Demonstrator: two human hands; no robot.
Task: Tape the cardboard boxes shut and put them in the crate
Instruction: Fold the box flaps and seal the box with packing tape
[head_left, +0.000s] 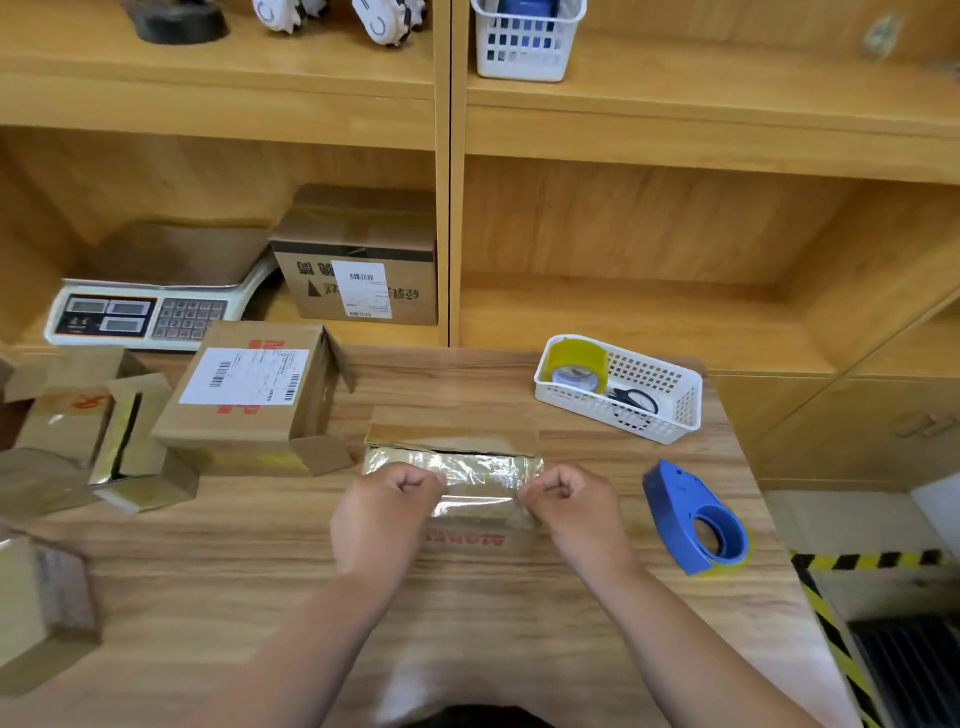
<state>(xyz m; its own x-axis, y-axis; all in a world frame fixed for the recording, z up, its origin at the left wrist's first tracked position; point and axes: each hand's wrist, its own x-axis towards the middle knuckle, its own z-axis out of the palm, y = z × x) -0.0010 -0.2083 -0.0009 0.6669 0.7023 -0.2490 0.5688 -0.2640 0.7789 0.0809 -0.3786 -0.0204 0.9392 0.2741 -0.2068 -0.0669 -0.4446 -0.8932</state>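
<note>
Left hand (387, 499) and right hand (566, 499) are both curled tight, each pinching one end of a clear tape strip (478, 480) that I see stretched over the cardboard box (452, 428). Box sits at the middle of the table (467, 623), between the two hands. Fingertips tuck under the knuckles, hidden; box ends are covered by the hands; red print on its near face is too blurred to read. Box long axis runs left-right, tape along it. Blue tape dispenser (693, 519) lies apart, to the right.
</note>
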